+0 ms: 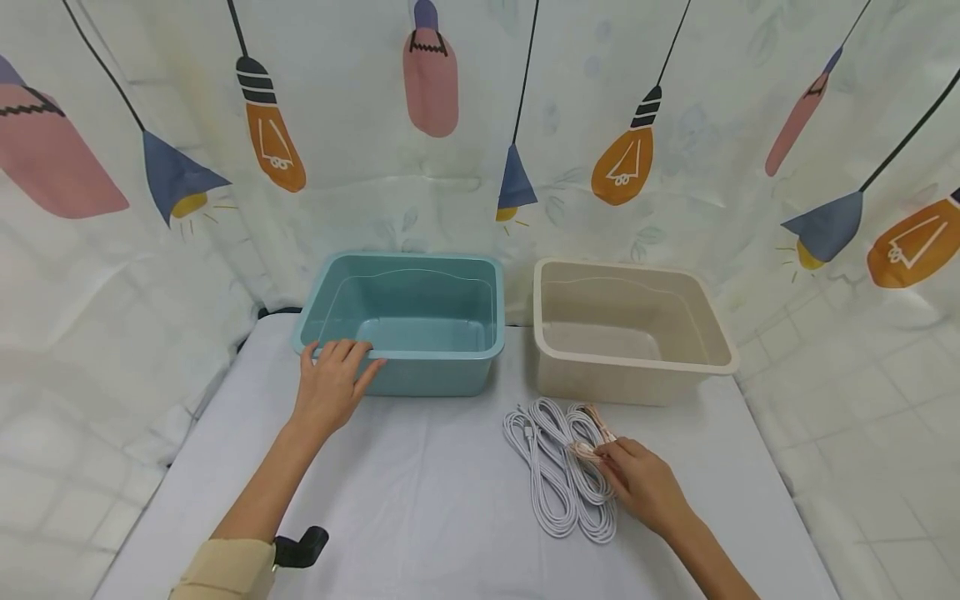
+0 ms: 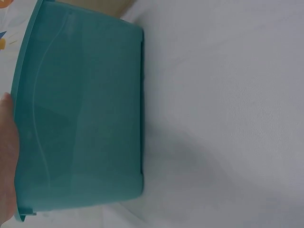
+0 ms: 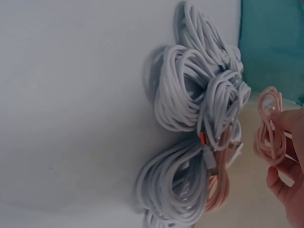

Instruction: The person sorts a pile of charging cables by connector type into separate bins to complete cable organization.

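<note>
My left hand (image 1: 328, 387) is at the near rim of a teal plastic bin (image 1: 429, 377), its fingers bent over the edge and the thumb along the front. Only part of that hand (image 2: 7, 161) shows in the left wrist view, beside the bin's wall (image 2: 90, 109). My right hand (image 1: 645, 483) pinches a small coiled pink cable (image 3: 270, 135) between thumb and fingers, just above a pile of white coiled cables (image 1: 555, 492). Another pink cable (image 3: 218, 192) lies among the white coils (image 3: 173, 187), where a USB plug (image 3: 233, 147) shows.
A beige bin (image 1: 633, 379) stands right of the teal one, behind the cables. Both bins sit at the back of a table with a white cloth (image 1: 435, 500). A patterned curtain (image 1: 360, 167) hangs close behind and at the sides.
</note>
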`<action>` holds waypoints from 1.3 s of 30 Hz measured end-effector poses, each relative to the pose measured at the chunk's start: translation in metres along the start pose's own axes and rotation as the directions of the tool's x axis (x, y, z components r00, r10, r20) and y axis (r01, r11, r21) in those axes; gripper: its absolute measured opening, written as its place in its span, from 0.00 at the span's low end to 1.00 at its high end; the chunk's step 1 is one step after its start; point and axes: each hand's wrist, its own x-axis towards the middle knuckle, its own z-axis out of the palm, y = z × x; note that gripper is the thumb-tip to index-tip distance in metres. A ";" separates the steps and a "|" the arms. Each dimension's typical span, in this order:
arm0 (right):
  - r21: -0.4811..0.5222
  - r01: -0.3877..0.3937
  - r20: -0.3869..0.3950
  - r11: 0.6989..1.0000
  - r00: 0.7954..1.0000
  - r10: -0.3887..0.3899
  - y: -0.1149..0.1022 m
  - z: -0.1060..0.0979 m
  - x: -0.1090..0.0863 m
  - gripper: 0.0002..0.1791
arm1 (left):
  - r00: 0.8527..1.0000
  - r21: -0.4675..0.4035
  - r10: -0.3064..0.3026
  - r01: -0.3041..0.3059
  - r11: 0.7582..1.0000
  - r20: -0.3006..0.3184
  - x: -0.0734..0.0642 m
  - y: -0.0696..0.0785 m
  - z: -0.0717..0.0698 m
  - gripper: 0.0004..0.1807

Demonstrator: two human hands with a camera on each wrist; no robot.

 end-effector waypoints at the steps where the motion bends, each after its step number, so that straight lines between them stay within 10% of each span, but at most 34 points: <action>1: 0.004 0.010 -0.007 1.000 1.000 -0.010 0.000 0.000 0.002 0.16 | 1.000 0.000 -0.004 0.004 1.000 0.005 0.000 0.000 0.000 0.17; 11: 0.046 0.048 -0.038 0.998 0.998 -0.046 0.005 -0.005 0.021 0.17 | 1.000 0.020 -0.008 0.008 1.000 0.023 0.000 0.000 0.000 0.19; 18: 0.038 0.057 -0.051 0.998 0.997 -0.055 0.005 -0.008 0.034 0.15 | 1.000 0.033 0.027 -0.026 0.999 -0.015 -0.001 -0.001 0.001 0.46; 39: 0.080 0.075 -0.056 0.994 0.996 -0.070 0.004 -0.020 0.074 0.11 | 0.996 0.050 0.073 -0.070 0.996 -0.047 0.003 -0.003 0.001 0.44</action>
